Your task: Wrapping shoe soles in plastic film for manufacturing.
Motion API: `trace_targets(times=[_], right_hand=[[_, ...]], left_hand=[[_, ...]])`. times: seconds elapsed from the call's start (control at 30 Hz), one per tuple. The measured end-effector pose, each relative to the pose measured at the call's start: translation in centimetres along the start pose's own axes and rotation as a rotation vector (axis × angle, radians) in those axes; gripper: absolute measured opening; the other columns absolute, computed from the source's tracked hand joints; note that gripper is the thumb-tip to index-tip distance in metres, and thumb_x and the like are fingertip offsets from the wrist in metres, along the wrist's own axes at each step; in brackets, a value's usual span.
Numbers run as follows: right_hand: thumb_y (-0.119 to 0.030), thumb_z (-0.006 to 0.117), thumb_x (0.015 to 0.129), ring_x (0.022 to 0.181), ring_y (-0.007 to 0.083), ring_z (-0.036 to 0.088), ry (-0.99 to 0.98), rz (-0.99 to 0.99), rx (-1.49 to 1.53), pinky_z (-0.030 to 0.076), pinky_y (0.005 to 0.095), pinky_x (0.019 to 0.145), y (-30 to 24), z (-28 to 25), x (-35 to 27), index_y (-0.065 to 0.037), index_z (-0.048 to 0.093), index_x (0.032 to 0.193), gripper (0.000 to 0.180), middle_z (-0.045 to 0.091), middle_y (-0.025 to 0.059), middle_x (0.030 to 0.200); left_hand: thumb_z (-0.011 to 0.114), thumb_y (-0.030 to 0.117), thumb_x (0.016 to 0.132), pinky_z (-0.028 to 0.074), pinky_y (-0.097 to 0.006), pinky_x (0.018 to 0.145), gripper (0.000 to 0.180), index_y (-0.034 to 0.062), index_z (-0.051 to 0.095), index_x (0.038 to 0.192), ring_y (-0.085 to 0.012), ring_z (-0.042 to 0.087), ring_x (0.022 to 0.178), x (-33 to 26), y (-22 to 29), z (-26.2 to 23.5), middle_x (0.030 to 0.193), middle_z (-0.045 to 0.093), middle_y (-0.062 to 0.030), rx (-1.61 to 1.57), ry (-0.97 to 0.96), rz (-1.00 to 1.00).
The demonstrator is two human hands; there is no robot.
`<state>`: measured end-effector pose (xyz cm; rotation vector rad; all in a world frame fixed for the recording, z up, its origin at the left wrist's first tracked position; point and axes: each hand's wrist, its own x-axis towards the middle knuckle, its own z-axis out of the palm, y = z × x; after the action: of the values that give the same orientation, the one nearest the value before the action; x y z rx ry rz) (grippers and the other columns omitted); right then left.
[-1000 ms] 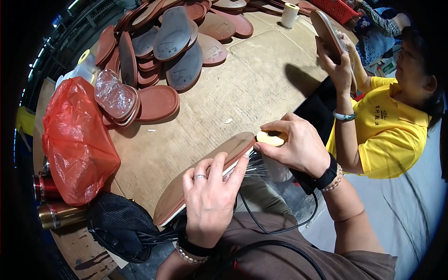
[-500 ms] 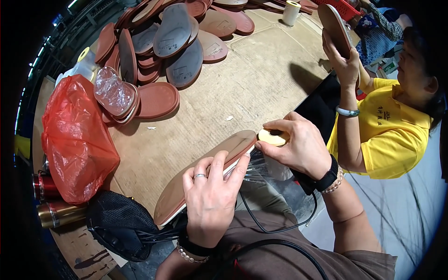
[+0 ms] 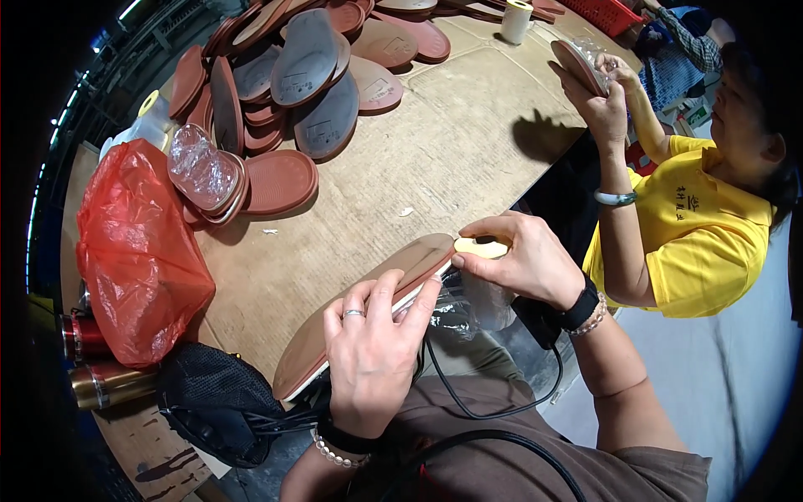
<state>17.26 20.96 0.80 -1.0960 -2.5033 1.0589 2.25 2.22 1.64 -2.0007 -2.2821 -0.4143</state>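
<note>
Near the table's front edge, a brown shoe sole [image 3: 305,353] with a pale lower edge lies tilted in front of me. My left hand [image 3: 368,356] is closed on its near edge, fingers on top. In my right hand [image 3: 539,263], at the sole's far right tip, is a roll of clear plastic film [image 3: 483,248] with a yellow core, gripped by thumb and fingers at the core's end. Film [image 3: 456,309] stretches from the roll beneath the sole. The sole's underside is hidden.
Brown and grey soles [image 3: 305,63] are heaped at the far left. Film-wrapped soles [image 3: 201,171], a red plastic bag [image 3: 142,251], flasks [image 3: 113,385] and a black mesh bag [image 3: 213,402] line the left. Another film roll [image 3: 516,23] stands far back. A co-worker [image 3: 686,226] wraps a sole at right.
My right hand has tipped the film roll and shifted slightly left and up. My left hand stays on the sole. The co-worker has lowered and tilted their sole and now pulls film over it.
</note>
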Motion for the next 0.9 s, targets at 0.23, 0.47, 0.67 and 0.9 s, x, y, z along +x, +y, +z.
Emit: trace_targets(times=[0.23, 0.47, 0.67, 0.9], right_hand=[[-0.043, 0.077, 0.083, 0.091, 0.0378, 0.074, 0.045, -0.044, 0.065, 0.059, 0.0425, 0.086, 0.0, 0.7, -0.4, 0.001, 0.078, 0.109, 0.051, 0.074, 0.0263, 0.096], [-0.043, 0.078, 0.083, 0.086, 0.0375, 0.072, 0.125, -0.138, 0.012, 0.058, 0.0416, 0.082, -2.7, -1.3, -1.1, -0.005, 0.079, 0.112, 0.048, 0.070, 0.0238, 0.090], [-0.041, 0.079, 0.081, 0.080, 0.0342, 0.067, 0.274, -0.269, -0.091, 0.057, 0.0411, 0.075, -5.9, -2.3, -2.4, -0.009, 0.079, 0.113, 0.045, 0.060, 0.0178, 0.084], [-0.036, 0.082, 0.079, 0.084, 0.0343, 0.061, 0.237, -0.289, -0.096, 0.053, 0.0410, 0.080, -6.1, -1.7, -2.9, -0.010, 0.079, 0.116, 0.045, 0.058, 0.0186, 0.085]], left_hand=[[0.067, 0.012, 0.088, 0.046, -0.045, 0.096, 0.046, 0.0208, 0.071, 0.133, -0.0259, 0.061, 0.115, -0.6, -0.8, 0.4, 0.129, 0.063, -0.0080, -0.039, 0.100, 0.041], [0.071, -0.005, 0.073, 0.042, -0.046, 0.100, 0.062, 0.0191, 0.072, 0.129, -0.0270, 0.062, 0.115, -1.0, -2.3, 0.6, 0.134, 0.064, -0.0067, -0.134, 0.292, 0.079], [0.077, 0.003, 0.074, 0.043, -0.045, 0.100, 0.058, 0.0206, 0.072, 0.129, -0.0241, 0.065, 0.111, -1.1, -3.3, 0.8, 0.129, 0.068, -0.0055, -0.155, 0.513, 0.114], [0.075, -0.005, 0.073, 0.048, -0.042, 0.096, 0.062, 0.0144, 0.070, 0.131, -0.0242, 0.065, 0.108, -2.3, -2.9, 1.3, 0.120, 0.068, -0.0033, -0.247, 0.553, 0.050]])
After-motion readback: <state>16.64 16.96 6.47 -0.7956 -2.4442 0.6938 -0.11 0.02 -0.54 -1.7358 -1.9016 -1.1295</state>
